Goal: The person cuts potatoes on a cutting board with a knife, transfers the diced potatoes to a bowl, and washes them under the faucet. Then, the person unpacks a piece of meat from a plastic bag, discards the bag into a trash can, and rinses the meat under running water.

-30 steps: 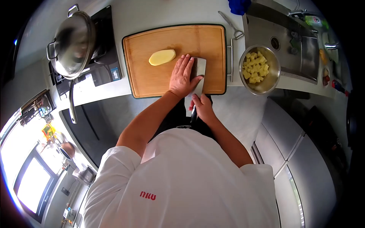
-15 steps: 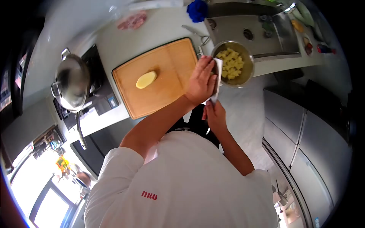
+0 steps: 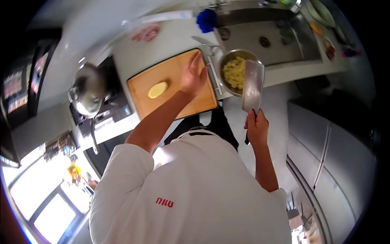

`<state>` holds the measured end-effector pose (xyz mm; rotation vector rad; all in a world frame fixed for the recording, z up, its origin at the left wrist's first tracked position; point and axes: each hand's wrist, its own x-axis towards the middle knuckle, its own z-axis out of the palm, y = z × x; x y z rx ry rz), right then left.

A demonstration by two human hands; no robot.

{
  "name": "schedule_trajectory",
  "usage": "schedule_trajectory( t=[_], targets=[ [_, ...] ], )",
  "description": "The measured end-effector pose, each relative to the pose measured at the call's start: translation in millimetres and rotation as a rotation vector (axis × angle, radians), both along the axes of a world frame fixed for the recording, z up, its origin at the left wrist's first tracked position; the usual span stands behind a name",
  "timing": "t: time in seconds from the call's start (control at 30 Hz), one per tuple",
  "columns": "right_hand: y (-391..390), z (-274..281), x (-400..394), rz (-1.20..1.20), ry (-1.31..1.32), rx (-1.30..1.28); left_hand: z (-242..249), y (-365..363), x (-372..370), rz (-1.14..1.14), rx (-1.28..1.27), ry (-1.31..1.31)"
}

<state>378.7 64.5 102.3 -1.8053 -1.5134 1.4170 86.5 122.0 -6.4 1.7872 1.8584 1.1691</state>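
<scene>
My right hand [image 3: 257,127] is closed round the dark handle of a cleaver [image 3: 253,81]. The broad blade hangs over the right side of a metal bowl [image 3: 224,59], covering part of it. Pale yellow potato cubes [image 3: 233,73] fill the bowl. My left hand [image 3: 192,77] is over the right part of the wooden cutting board [image 3: 187,106], fingers stretched out and holding nothing. A peeled, cut piece of potato [image 3: 157,90] lies on the board, left of that hand.
A lidded pan [image 3: 87,91] is on the stove at left. Behind the board lie raw meat [image 3: 145,32], a slim metal tool [image 3: 203,41] and a blue bundle [image 3: 206,20]. The sink [image 3: 280,46] is beyond the bowl. Fridge doors [image 3: 313,134] stand at right.
The left hand has come away from the cleaver, moving left over the board. The right hand has carried the cleaver rightward, its blade now seen flat across the bowl's side.
</scene>
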Motion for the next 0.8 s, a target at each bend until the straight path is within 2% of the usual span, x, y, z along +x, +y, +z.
schedule_trajectory(
  t=[0.03,0.1,0.2,0.3,0.4,0.43,0.57,0.67,0.8],
  targets=[
    [4,-2,-7,0.083,0.02,0.0,-13,-23,-35,0.045,-0.056,0.102],
    [12,-14,-24,0.283,-0.004,0.078,-28,-75,-96,0.208,-0.399,0.274],
    [21,-43,-55,0.535,-0.073,0.098,-25,-129,-138,0.316,-0.723,0.497],
    [23,-71,-81,0.719,-0.218,0.161,-26,-140,-156,0.21,-0.723,0.386],
    [19,-93,-89,0.81,-0.313,0.196,-27,-135,-162,0.242,-0.812,0.278],
    [20,-96,-91,0.826,-0.335,0.211,-26,-137,-161,0.233,-0.787,0.243],
    [24,-98,-101,0.9,-0.445,0.219,-43,-159,-143,-0.169,-0.608,0.347],
    [27,-90,-117,1.008,-0.455,0.321,-25,-173,-120,-0.07,-0.458,0.45],
    [29,-62,-162,1.195,-0.414,0.422,-35,-201,-97,0.003,-0.341,0.478]
  ],
)
